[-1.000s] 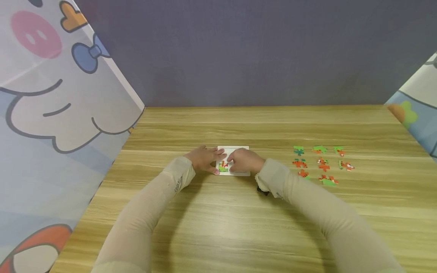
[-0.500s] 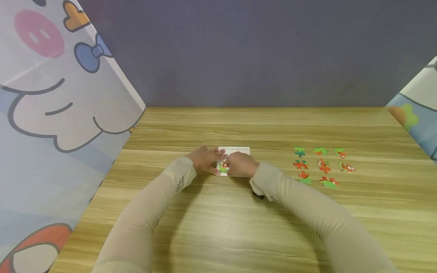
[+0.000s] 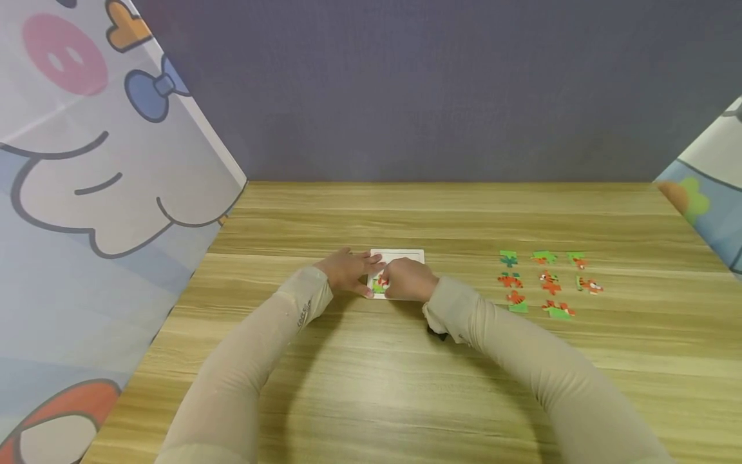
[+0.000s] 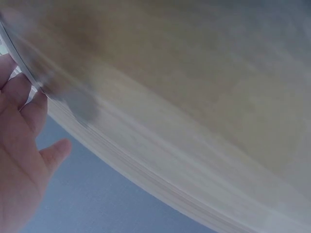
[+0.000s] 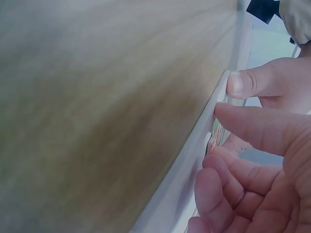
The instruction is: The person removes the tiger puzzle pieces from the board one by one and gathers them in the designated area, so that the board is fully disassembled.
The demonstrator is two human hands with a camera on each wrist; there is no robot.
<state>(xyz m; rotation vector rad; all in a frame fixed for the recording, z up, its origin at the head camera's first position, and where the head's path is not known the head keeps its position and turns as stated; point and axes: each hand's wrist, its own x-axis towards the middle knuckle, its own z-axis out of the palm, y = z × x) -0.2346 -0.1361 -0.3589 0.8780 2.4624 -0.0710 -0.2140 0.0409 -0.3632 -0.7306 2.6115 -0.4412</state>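
A small white puzzle tray (image 3: 400,253) lies on the table. Red-and-green puzzle pieces (image 3: 379,285) sit in its lower left corner. My left hand (image 3: 346,270) rests at the tray's left edge with fingers spread, the thumb near its lower corner; in the left wrist view this hand (image 4: 22,145) shows at the left. My right hand (image 3: 410,280) covers the tray's lower right part. In the right wrist view, the right hand's thumb and index finger (image 5: 257,128) close in on a red-and-green piece at the tray, while the other fingers curl; much of that piece is hidden.
Several loose puzzle pieces (image 3: 551,282) in orange, red and green lie in rough rows to the right of the tray. A dark panel (image 3: 440,90) stands behind the wooden table (image 3: 371,386). Cartoon-printed walls (image 3: 116,193) border both sides.
My right hand has shifted slightly left over the tray, up to the pieces in its corner, and then stays there. The left hand holds its position on the tray's edge.
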